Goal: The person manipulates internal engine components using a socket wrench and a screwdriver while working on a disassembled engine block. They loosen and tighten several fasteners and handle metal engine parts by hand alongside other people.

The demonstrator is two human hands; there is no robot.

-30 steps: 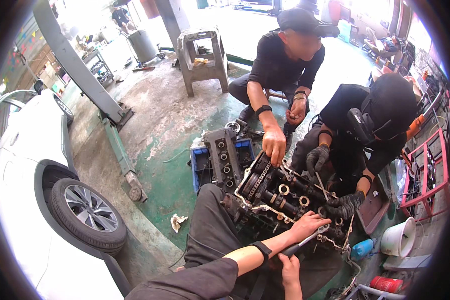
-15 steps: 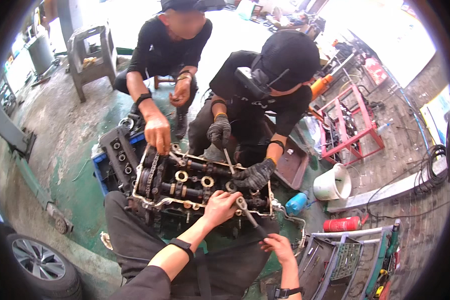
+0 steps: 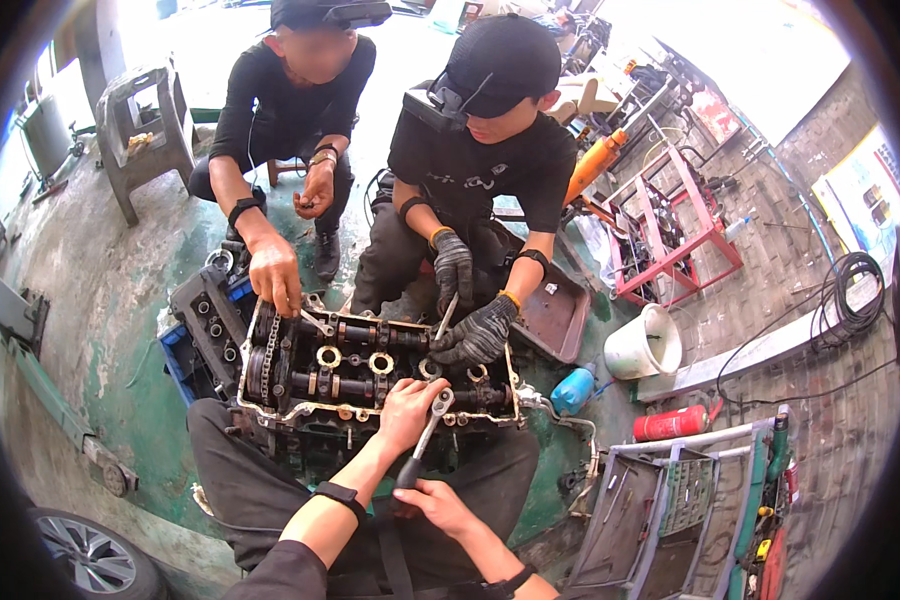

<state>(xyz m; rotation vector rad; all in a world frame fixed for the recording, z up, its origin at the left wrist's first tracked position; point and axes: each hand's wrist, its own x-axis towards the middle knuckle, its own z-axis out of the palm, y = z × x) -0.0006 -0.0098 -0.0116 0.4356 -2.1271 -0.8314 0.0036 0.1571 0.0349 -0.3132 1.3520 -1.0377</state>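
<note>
My left hand (image 3: 406, 412) is closed at the head of a ratchet wrench (image 3: 429, 436), with its fingertips partly hidden. Around the black grip of the same wrench, my right hand (image 3: 442, 506) is closed. The wrench slants over the near side of an engine cylinder head (image 3: 355, 387), whose camshafts and timing chain (image 3: 272, 345) are exposed. Opposite me, a person's gloved hands (image 3: 474, 333) work at the far side, one holding a thin metal tool (image 3: 447, 316). Another person's bare hand (image 3: 275, 272) is near the chain, by a wrench-like tool (image 3: 315, 321).
A black engine cover (image 3: 210, 318) lies by a blue crate (image 3: 180, 362) on the left. Toward the right are a brown tray (image 3: 558, 318), a white bucket (image 3: 642, 342), a blue bottle (image 3: 572, 391), a fire extinguisher (image 3: 670, 424) and an open toolbox (image 3: 620, 500). A wheel (image 3: 88, 550) lies lower left.
The ratchet handle has swung from pointing lower right to lower left, my right hand moving with it toward my left hand. The whole view has shifted slightly.
</note>
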